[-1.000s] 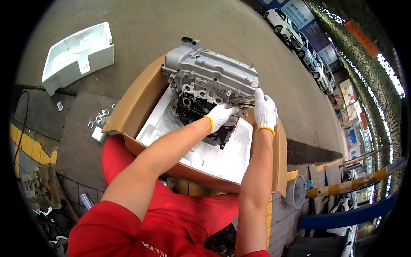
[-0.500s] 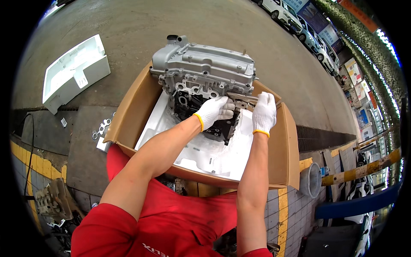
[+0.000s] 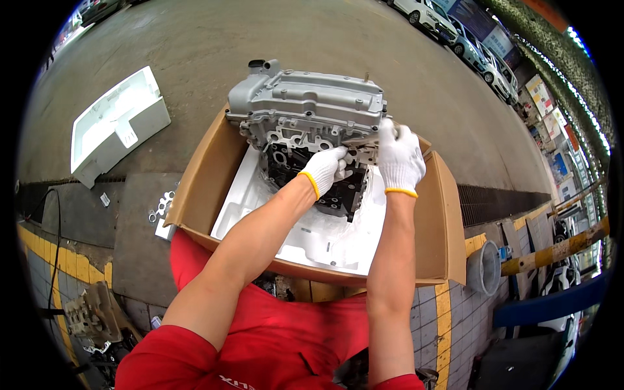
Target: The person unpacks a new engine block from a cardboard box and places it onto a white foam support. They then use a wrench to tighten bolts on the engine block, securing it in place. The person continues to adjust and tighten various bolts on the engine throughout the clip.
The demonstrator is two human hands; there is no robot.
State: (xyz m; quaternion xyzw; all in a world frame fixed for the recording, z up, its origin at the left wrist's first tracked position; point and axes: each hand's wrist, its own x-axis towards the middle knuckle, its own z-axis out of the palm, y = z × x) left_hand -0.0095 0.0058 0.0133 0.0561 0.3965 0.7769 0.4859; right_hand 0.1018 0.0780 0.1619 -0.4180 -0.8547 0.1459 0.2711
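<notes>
A grey-topped engine (image 3: 305, 97) with a black block stands in an open cardboard box (image 3: 203, 175), on a white foam tray (image 3: 244, 201). Both my hands wear white knit gloves with yellow cuffs. My left hand (image 3: 327, 170) is at the engine's near side, its fingers closed close against the metal; what they pinch is hidden. My right hand (image 3: 401, 157) is closed at the engine's right end, around one end of a slim metal bar-like tool (image 3: 361, 140). That tool reaches left along the engine toward my left fingers; its exact kind is unclear.
A white foam cover (image 3: 117, 127) lies on the floor at left. Gaskets (image 3: 166, 203) rest beside the box's left side. A clear plastic bucket (image 3: 484, 268) stands at right near a yellow-black pole (image 3: 552, 255). Old engine parts (image 3: 94, 315) sit at lower left.
My right hand has shifted up against the engine's right end, and the tool has swung with it. My left hand stays by the same spot. The whole view has shifted slightly.
</notes>
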